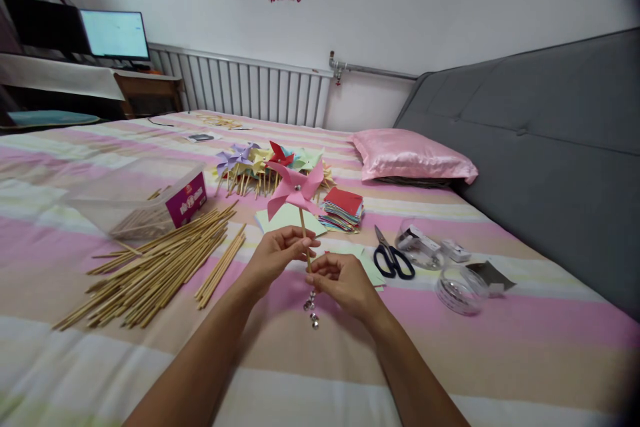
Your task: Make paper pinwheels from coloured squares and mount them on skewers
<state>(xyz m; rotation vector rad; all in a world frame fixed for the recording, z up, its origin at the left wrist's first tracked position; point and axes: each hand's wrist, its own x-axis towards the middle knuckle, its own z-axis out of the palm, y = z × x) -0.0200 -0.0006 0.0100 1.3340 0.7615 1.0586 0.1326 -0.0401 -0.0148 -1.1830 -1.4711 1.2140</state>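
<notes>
A pink paper pinwheel [296, 191] on a wooden stick stands upright in front of me, with a shiny stud at its centre. My left hand [280, 252] is closed on the stick below the blades. Lower down, my right hand [344, 281] pinches the same stick near its bottom end. Just beneath my hands, several small silver studs [313, 317] lie on the striped bedsheet [280, 373]. Behind the pinwheel are pale green paper squares [273, 219] and a stack of coloured paper squares [343, 208] with red on top.
Many wooden sticks [165, 267] lie at left beside a clear plastic box [135, 183]. Finished pinwheels [260, 161] are grouped farther back. Black-handled scissors [393, 259], a clear round container [461, 290] and a pink pillow [410, 155] are on the right.
</notes>
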